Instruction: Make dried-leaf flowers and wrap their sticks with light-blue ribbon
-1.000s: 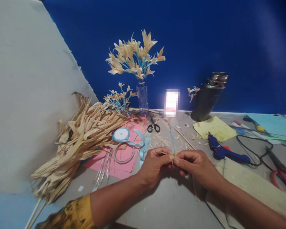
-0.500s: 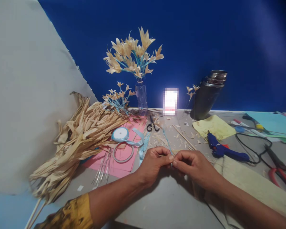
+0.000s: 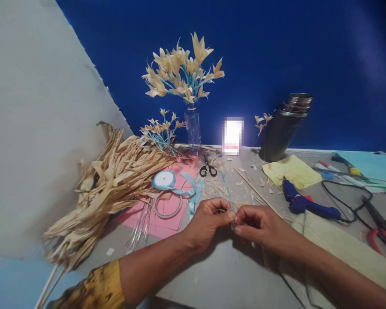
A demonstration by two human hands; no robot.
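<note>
Both my hands meet over the grey table (image 3: 212,274), pinching the lower end of a thin blue-wrapped stem (image 3: 227,189). My left hand (image 3: 209,221) is closed, thumb and forefinger on the stem. Fingertip to fingertip with it, my right hand (image 3: 260,225) is closed on the same stem. The stem slants up and away to a small straw-coloured flower tip (image 3: 219,165) near the scissors (image 3: 207,169). A light blue ribbon spool (image 3: 164,180) with a loose tail lies on pink paper (image 3: 167,206) just left of my left hand.
A heap of dried husks (image 3: 109,184) fills the left. Husk flowers stand in a glass bottle (image 3: 193,128) at the back, more lying beside it. A steel flask (image 3: 284,126), yellow paper (image 3: 289,171), blue glue gun (image 3: 305,204), red-handled pliers (image 3: 381,238) and pens sit right.
The stem has tipped from nearly upright to slanting back and left. Both hands stay pinched on its lower end, shifted slightly.
</note>
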